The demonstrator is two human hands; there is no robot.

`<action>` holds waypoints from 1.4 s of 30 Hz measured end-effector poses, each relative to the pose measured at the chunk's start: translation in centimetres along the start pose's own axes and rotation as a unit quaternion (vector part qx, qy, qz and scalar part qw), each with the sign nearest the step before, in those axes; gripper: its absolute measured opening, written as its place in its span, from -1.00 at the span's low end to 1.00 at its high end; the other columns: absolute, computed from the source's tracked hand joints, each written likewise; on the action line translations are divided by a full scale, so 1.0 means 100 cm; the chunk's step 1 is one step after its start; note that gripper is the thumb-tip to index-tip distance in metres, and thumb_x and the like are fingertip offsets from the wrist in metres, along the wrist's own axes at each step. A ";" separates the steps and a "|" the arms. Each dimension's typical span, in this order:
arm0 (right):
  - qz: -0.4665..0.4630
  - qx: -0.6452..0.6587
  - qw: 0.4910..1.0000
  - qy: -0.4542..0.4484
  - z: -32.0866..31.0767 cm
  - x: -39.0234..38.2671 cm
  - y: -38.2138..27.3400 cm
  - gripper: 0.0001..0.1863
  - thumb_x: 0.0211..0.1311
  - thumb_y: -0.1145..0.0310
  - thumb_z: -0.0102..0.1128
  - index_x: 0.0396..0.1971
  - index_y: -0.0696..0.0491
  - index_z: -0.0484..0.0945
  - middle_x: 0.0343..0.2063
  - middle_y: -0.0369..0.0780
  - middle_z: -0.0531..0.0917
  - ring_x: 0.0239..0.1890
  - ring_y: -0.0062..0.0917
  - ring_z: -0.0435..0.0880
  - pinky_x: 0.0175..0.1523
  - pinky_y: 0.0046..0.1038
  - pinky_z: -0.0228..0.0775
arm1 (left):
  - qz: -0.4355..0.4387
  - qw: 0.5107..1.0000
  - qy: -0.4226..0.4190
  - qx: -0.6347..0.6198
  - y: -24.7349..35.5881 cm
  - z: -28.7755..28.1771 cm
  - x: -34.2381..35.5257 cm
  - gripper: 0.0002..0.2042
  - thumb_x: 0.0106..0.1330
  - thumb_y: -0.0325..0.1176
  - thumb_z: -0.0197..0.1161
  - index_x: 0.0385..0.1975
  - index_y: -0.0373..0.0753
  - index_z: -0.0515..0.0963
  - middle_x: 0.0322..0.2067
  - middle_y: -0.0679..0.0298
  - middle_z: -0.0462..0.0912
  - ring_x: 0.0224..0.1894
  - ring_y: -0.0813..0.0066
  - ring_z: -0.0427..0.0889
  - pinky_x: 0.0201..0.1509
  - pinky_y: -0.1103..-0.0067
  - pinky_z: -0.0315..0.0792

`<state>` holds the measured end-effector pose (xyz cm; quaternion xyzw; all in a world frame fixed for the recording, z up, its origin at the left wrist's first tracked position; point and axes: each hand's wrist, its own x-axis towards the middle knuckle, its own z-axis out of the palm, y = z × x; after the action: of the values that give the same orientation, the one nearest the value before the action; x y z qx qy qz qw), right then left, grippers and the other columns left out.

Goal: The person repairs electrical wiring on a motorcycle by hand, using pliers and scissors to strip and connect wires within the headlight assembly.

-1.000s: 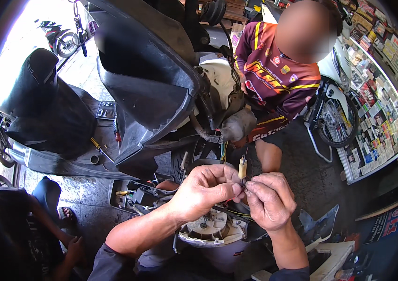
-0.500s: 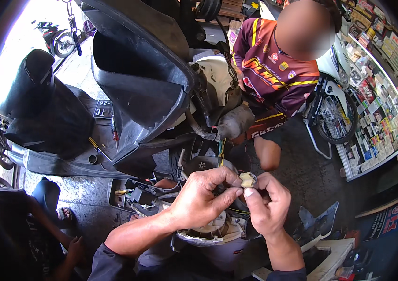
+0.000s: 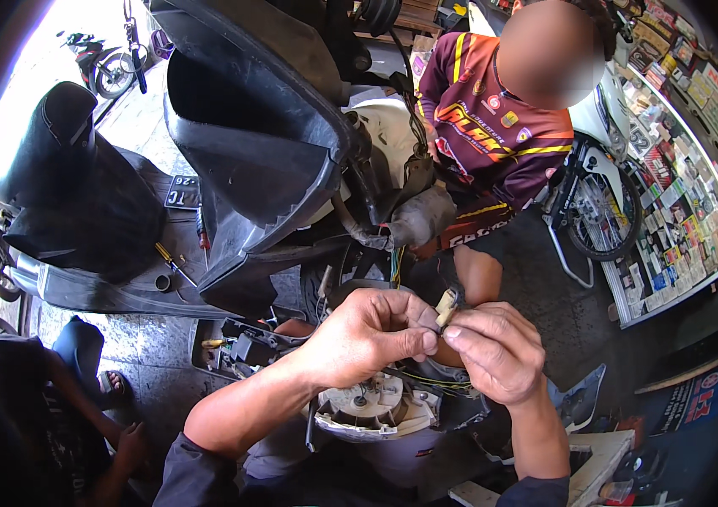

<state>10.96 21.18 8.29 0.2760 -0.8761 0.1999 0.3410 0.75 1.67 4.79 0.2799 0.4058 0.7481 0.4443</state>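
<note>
A small cream-coloured plastic piece with a dark end, which looks like a wiring connector point(image 3: 445, 309), is pinched between my two hands. The thumb and fingers of my left hand point(image 3: 376, 331) close at its lower left side. On its right side, the fingertips of my right hand point(image 3: 501, 348) grip it. Just below my hands lies a cream headlight housing point(image 3: 367, 406) over my lap, with thin yellow-green wires point(image 3: 435, 380) beside it. My fingers partly hide the connector's lower end.
Ahead stands a scooter with its dark body panels point(image 3: 249, 160) and hanging wires point(image 3: 397, 266). A screwdriver point(image 3: 174, 264) rests on its footboard. A parts tray point(image 3: 207, 346) is at the left. One person point(image 3: 494, 127) sits opposite, another point(image 3: 63, 414) at lower left. A display case point(image 3: 671, 220) stands right.
The connector has been turned more upright and its dark end now points up. My right hand has shifted slightly right and its fingers have rolled over the piece.
</note>
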 end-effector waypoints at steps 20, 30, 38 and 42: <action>0.346 0.161 0.923 0.054 0.023 -0.020 -0.030 -0.93 0.22 0.51 0.20 -0.39 0.17 0.50 -0.53 -0.23 0.59 -0.57 -0.60 0.54 -0.49 -0.52 0.37 | 0.163 0.945 0.035 0.282 -0.005 0.010 -0.001 -0.91 0.36 -0.56 0.19 -0.21 -0.44 0.54 -0.30 0.30 0.62 -0.23 0.63 0.59 -0.08 0.58 0.53; 0.096 0.003 0.993 0.061 0.019 -0.014 -0.014 -0.62 0.05 0.66 0.36 -0.07 0.22 0.56 -0.23 -0.09 0.68 -0.25 -0.34 0.74 -0.13 -0.40 0.61 | 0.015 0.999 0.045 0.003 -0.006 0.000 0.000 -0.91 0.39 -0.44 0.26 -0.30 -0.32 0.53 -0.40 0.41 0.57 -0.36 0.76 0.45 -0.27 0.70 0.34; -0.036 -0.083 0.995 -0.039 0.000 0.003 -0.002 -0.74 -0.03 0.55 0.37 -0.26 0.19 0.67 -0.25 -0.12 0.71 -0.27 -0.32 0.73 -0.18 -0.28 0.59 | -0.030 0.999 0.022 -0.009 0.002 -0.003 0.002 -0.91 0.37 -0.47 0.25 -0.35 -0.34 0.53 -0.40 0.34 0.58 -0.33 0.68 0.49 -0.20 0.64 0.41; 0.108 -0.005 0.991 -0.074 0.000 0.009 -0.013 -0.85 0.12 0.52 0.33 -0.29 0.18 0.62 -0.37 -0.15 0.67 -0.36 -0.40 0.69 -0.26 -0.37 0.53 | 0.035 0.998 0.026 0.040 -0.006 -0.001 -0.002 -0.92 0.35 -0.52 0.28 -0.23 -0.36 0.56 -0.34 0.35 0.61 -0.31 0.70 0.53 -0.21 0.69 0.41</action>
<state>11.25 19.87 9.11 0.1918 -0.9246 0.2107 0.2529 1.06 1.62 4.23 0.2917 0.4368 0.7535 0.3953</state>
